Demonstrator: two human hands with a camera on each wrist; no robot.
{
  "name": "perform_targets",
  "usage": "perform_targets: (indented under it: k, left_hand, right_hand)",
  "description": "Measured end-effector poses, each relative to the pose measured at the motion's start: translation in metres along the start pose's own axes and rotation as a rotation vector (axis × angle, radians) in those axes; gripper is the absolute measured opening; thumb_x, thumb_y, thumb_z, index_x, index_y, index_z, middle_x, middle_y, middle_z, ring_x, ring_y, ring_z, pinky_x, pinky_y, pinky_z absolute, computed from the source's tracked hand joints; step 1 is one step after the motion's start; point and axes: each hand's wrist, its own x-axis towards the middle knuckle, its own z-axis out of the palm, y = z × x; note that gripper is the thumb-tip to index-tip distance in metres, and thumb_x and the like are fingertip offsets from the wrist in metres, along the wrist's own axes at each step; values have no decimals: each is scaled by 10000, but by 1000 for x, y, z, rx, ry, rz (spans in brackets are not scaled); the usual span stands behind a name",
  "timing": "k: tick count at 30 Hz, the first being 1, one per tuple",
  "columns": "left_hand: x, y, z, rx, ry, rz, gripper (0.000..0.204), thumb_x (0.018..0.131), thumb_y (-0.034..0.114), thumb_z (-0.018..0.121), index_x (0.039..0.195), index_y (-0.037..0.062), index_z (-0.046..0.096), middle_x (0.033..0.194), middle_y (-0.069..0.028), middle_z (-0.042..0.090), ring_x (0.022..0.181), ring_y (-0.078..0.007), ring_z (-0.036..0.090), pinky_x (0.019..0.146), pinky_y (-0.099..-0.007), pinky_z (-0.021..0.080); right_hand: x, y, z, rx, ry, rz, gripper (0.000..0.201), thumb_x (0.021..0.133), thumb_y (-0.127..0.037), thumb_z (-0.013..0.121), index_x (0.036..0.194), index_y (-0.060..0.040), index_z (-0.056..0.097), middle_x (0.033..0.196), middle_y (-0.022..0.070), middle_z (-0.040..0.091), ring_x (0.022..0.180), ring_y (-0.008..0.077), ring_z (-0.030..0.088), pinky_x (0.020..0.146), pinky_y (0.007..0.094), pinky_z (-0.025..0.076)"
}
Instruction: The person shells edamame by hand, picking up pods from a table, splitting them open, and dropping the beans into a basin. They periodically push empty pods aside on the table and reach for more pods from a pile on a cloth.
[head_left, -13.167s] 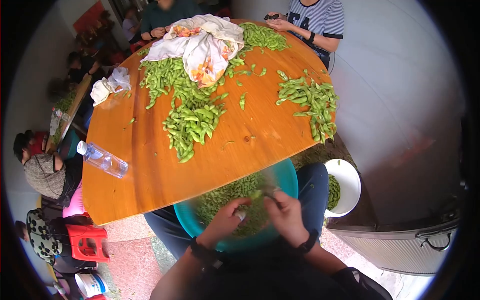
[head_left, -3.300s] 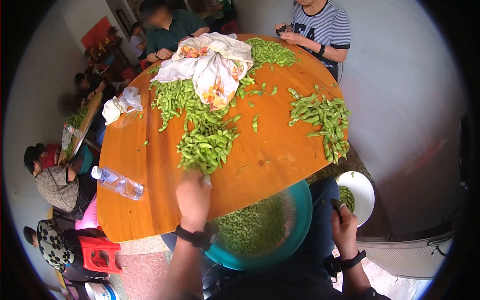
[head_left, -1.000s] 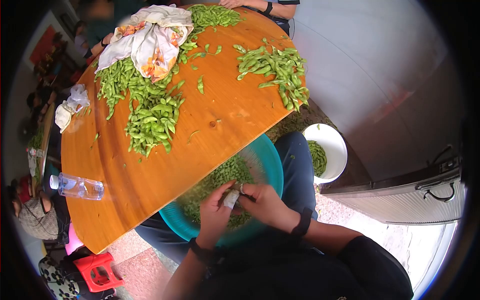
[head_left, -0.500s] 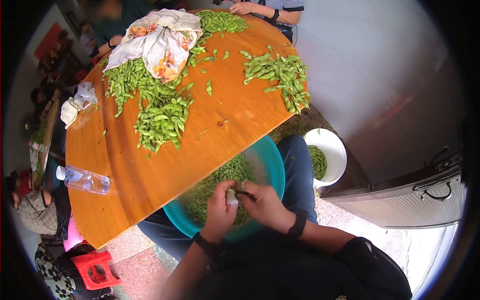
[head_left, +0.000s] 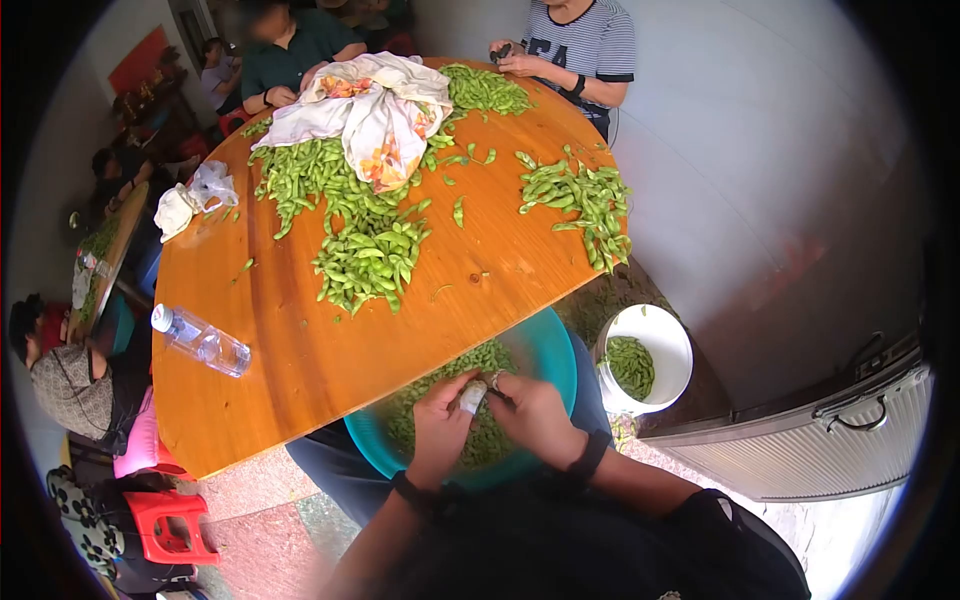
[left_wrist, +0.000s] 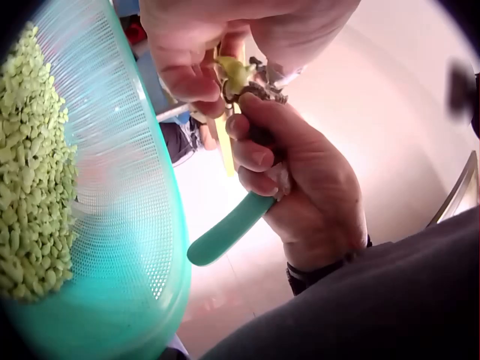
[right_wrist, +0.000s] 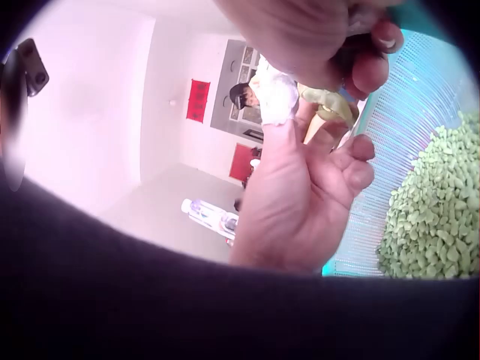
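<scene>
Both hands meet close together over the teal basin point(head_left: 562, 365), which bears a perforated strainer with shelled green beans point(left_wrist: 30, 180). My left hand point(head_left: 438, 432), its thumb wrapped in white point(right_wrist: 279, 97), pinches a yellow-green bean pod point(right_wrist: 336, 105). The fingers of my right hand point(head_left: 540, 415) curl round a small tool with a teal handle point(left_wrist: 229, 229). Its dark, dirt-stained head touches the pod in the left wrist view; I cannot tell its exact kind, as the fingers hide most of it. A ring shows on the right hand.
On the wooden table point(head_left: 330, 370) lie heaps of bean pods point(head_left: 370, 255), a floral cloth point(head_left: 385, 120) and a water bottle point(head_left: 202, 340). A white bucket point(head_left: 665, 350) holding pods stands at the right, near a metal-ribbed cabinet point(head_left: 800, 460). Other people sit around.
Some seconds ago the left hand was at the table's pod heap and the right hand beside the bucket with the tool. Both have come together over the basin. The head view has since tilted up.
</scene>
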Motion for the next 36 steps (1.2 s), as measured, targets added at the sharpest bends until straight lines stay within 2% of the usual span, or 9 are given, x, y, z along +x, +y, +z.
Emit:
perform_targets:
  k: [2, 7, 15, 23, 25, 29, 33, 35, 36]
  left_hand:
    - [-1, 3, 0, 27, 27, 5, 219, 910, 18, 574, 1117, -14, 638, 877, -51, 639, 588, -68, 568, 495, -202, 451]
    - [-8, 5, -1, -40, 16, -120, 203, 891, 4, 587, 1084, -31, 641, 736, -35, 632, 593, -78, 599, 510, -215, 482]
    - [-11, 7, -5, 133, -111, 71, 343, 862, -43, 471, 1181, -5, 591, 783, -63, 617, 628, -100, 588, 584, -256, 507]
    - [-6, 10, -5, -347, -210, -93, 480, 879, -78, 361, 1340, 11, 465, 1048, -96, 574, 774, -164, 634, 712, -272, 533]
    - [-2, 8, -5, -367, -202, -112, 481, 885, -80, 370, 1351, 5, 453, 1058, -95, 574, 788, -165, 635, 715, -269, 535]
    - [7, 0, 0, -286, -186, -74, 472, 895, -81, 416, 1362, -19, 439, 1077, -103, 588, 825, -155, 631, 710, -271, 538]
    - [12, 14, 14, -140, -198, -152, 484, 877, -92, 454, 1357, -28, 446, 1075, -116, 606, 866, -126, 619, 708, -273, 540]
    - [17, 28, 25, 72, -240, -85, 498, 852, -89, 494, 1345, -31, 458, 1085, -164, 623, 890, -183, 631, 746, -314, 541]
    - [20, 3, 33, 255, -160, 259, 581, 862, -40, 561, 1414, 93, 438, 1028, -113, 625, 861, -164, 603, 753, -276, 508]
  right_hand:
    - [0, -2, 0, 31, -15, 21, 55, 831, -51, 632, 844, -22, 588, 730, 186, 612, 612, 332, 604, 550, 389, 466]
    - [-5, -1, 1, 380, -145, 211, 53, 873, -26, 616, 922, -9, 628, 694, 52, 598, 633, 52, 481, 564, 269, 443]
    - [-6, -11, -8, 446, -142, 295, 136, 875, -25, 612, 1006, -11, 645, 696, 20, 593, 644, 36, 487, 555, 246, 438]
    - [1, 15, 1, 305, -117, 278, 135, 898, -15, 604, 1031, -13, 630, 820, -15, 624, 710, 36, 547, 611, 215, 463]
    - [2, 17, 4, 444, 0, 230, 49, 870, -33, 616, 869, 7, 589, 730, 54, 631, 650, 67, 522, 606, 268, 468]
    - [2, 18, -2, 336, -81, 223, 73, 893, -58, 627, 880, 7, 597, 751, 56, 635, 662, 70, 536, 613, 260, 469]
    - [6, 17, -6, 636, -47, 367, 69, 921, -68, 616, 902, -1, 619, 783, 25, 646, 703, 65, 558, 622, 239, 469]
    - [8, 19, -15, 733, -35, 398, 66, 924, -67, 615, 919, -2, 629, 796, 15, 650, 719, 64, 568, 630, 232, 471]
    - [8, 19, -24, 676, 45, 380, 74, 915, -74, 635, 936, -3, 637, 805, 8, 654, 721, 64, 570, 638, 228, 473]
